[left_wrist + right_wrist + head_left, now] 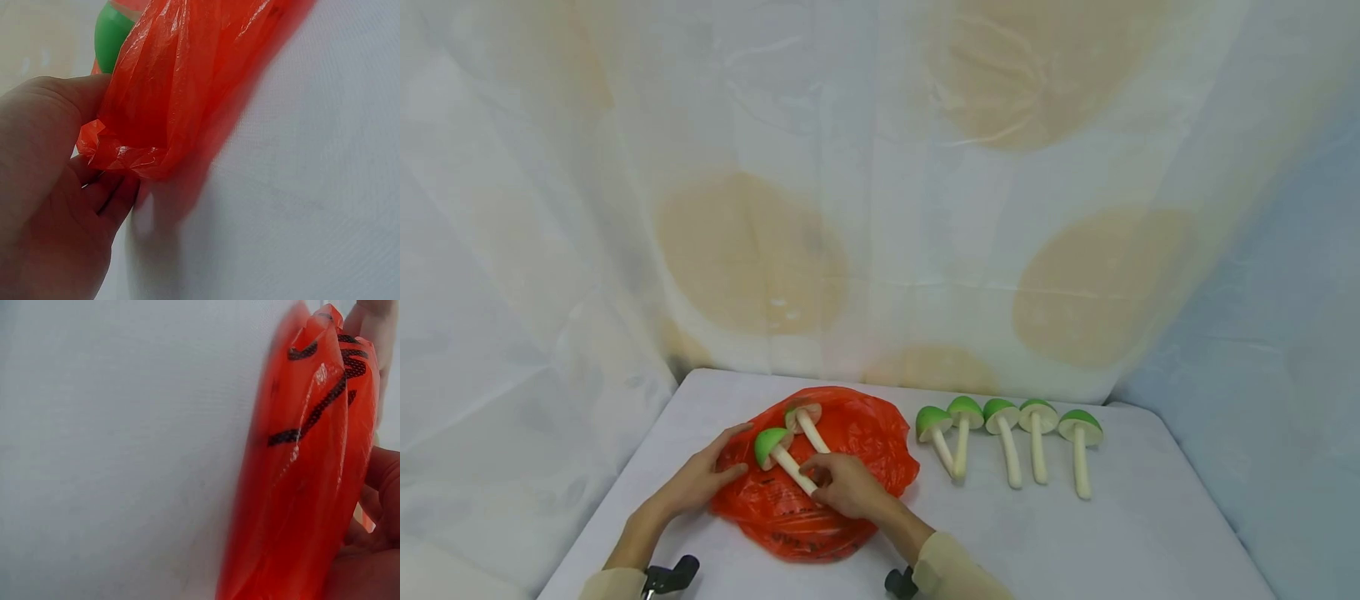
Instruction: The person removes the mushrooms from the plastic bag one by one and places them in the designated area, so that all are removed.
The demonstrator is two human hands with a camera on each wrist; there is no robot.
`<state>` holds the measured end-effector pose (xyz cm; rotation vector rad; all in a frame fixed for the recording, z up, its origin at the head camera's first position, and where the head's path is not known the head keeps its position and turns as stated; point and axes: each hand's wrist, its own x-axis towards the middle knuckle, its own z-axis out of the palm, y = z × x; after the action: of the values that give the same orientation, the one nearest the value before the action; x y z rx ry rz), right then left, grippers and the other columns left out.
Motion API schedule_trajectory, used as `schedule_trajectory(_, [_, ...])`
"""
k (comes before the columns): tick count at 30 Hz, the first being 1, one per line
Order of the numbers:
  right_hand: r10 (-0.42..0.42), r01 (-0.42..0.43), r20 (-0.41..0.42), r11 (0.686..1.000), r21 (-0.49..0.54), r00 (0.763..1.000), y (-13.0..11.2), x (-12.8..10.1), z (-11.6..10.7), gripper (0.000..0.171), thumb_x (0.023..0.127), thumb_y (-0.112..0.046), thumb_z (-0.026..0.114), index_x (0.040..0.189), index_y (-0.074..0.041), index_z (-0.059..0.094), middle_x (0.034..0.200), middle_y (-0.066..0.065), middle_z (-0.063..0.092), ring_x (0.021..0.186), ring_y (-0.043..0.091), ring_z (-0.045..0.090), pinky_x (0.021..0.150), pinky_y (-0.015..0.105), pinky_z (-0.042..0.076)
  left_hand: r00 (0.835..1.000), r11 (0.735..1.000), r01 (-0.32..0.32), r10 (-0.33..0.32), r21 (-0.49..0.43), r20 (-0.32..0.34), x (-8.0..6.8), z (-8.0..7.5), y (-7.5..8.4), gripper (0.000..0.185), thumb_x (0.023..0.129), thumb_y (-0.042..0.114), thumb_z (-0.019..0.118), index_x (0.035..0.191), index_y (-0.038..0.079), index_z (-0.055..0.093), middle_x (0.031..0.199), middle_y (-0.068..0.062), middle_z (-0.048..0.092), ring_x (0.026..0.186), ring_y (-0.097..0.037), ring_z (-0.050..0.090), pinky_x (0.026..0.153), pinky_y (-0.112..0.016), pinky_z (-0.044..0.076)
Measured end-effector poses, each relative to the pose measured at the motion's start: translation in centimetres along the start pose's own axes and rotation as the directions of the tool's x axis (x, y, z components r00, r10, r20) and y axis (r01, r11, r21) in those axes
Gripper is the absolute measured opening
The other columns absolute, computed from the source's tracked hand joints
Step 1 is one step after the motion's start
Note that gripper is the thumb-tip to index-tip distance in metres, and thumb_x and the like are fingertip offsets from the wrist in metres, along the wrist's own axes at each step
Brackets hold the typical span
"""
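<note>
Down at the near edge of the white cloth-covered tabletop [1075, 533], both sleeved arms reach in toward the crumpled orange-red plastic bag [850, 442], which lies left of centre. The left hand [700, 482] grips the bag's left rim; the left wrist view shows its fingers [115, 194] curled under a bunched fold of plastic, thumb on top. The right hand [848, 485] sits on the bag's middle, fingers clenched round the pale stalk of a green-capped toy mushroom [778, 454] lying on the plastic. Just beyond it, touching, rests a second toy mushroom with a brownish cap [807, 423], also on the bag. To the right, toward the far edge, five more green-capped toy mushrooms [1011, 442] lie in a row, caps pointing at the draped spotted backdrop cloth [880, 208].
</note>
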<state>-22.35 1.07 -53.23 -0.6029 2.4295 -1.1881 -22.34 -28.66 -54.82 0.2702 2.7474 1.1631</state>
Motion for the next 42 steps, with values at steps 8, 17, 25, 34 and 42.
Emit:
schedule_trajectory(8, [-0.005,0.004,0.029,0.999,0.050,1.000,0.2,-0.1,-0.7,0.034,0.085,-0.003,0.076,0.111,-0.024,0.068,0.089,-0.005,0.064,0.080,0.013,0.058,0.070,0.026,0.053,1.000,1.000,0.005,-0.005,0.003,-0.005,0.1,0.0,0.2,0.066,0.097,0.032,0.067,0.154,0.032,0.034,0.159,-0.017,0.037,0.144,-0.046,0.034,0.111,-0.069,0.031])
schedule_trajectory(17, [0.032,-0.041,0.048,0.982,0.183,0.998,0.1,-0.6,-0.9,0.037,0.084,0.002,0.074,0.110,-0.023,0.068,0.091,0.001,0.065,0.082,0.017,0.060,0.068,0.029,0.057,1.000,1.000,0.010,-0.010,0.002,-0.002,0.0,0.0,0.5,0.066,0.097,0.032,0.067,0.154,0.033,0.035,0.159,-0.017,0.036,0.144,-0.047,0.033,0.111,-0.071,0.030])
schedule_trajectory(25, [0.032,-0.040,0.039,0.976,0.216,0.999,0.3,-0.8,-0.9,0.038,0.083,0.002,0.074,0.109,-0.025,0.068,0.091,0.001,0.065,0.083,0.018,0.060,0.069,0.030,0.057,1.000,1.000,0.007,-0.007,0.003,0.000,0.0,-0.1,0.3,0.066,0.097,0.034,0.067,0.154,0.034,0.034,0.159,-0.017,0.036,0.143,-0.046,0.035,0.110,-0.070,0.033])
schedule_trajectory(34, [0.017,-0.026,0.042,0.973,0.231,0.999,0.7,-1.1,-1.2,0.039,0.084,0.000,0.075,0.111,-0.027,0.067,0.093,-0.001,0.065,0.085,0.018,0.060,0.068,0.030,0.057,1.000,1.000,-0.007,0.007,0.017,-0.007,0.0,-0.1,0.3,0.066,0.097,0.034,0.067,0.154,0.031,0.035,0.157,-0.018,0.038,0.141,-0.047,0.038,0.108,-0.070,0.035])
schedule_trajectory(42, [-0.014,0.008,0.023,0.966,0.258,1.000,0.8,-1.3,-1.5,0.041,0.083,0.000,0.073,0.115,-0.025,0.065,0.095,0.001,0.064,0.085,0.018,0.060,0.066,0.030,0.058,1.000,1.000,-0.016,0.016,0.013,-0.008,-0.1,-0.2,0.2,0.066,0.097,0.034,0.067,0.154,0.030,0.036,0.156,-0.018,0.040,0.140,-0.047,0.039,0.109,-0.071,0.033])
